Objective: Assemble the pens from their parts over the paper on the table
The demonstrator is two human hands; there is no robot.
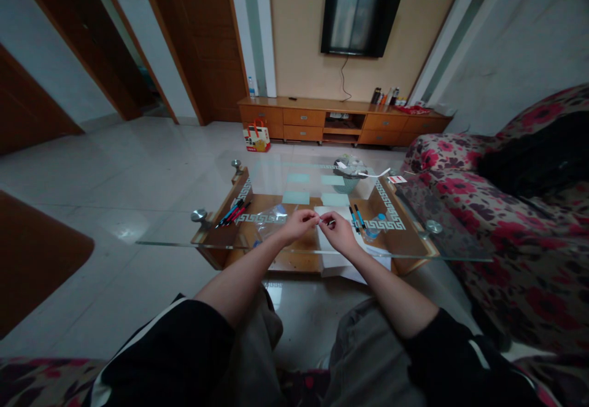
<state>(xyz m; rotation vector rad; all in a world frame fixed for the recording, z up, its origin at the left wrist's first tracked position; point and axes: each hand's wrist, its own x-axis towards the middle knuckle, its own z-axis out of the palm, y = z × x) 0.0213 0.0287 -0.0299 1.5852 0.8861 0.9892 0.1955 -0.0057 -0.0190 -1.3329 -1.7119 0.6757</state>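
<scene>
Over the front part of the glass coffee table [179,244], my left hand [301,224] and my right hand [338,231] meet fingertip to fingertip. Both are closed in a pinch. Something small and pale may be between the fingertips, but it is too small to make out. White paper [334,260] shows beneath my right hand. To its right are two blue-and-black pens [359,215]. A clear plastic bag [269,223] is just left of my left hand. Farther left is a pile of black, blue and red pens [232,213].
A clear bottle with a blue cap [373,230] shows near the table's right side. Behind it is a lined wastebasket [348,183]. A red-and-white card [396,179] is at the back right. A flowered sofa [501,210] flanks the right; a gift bag [256,139] stands by the cabinet [301,116].
</scene>
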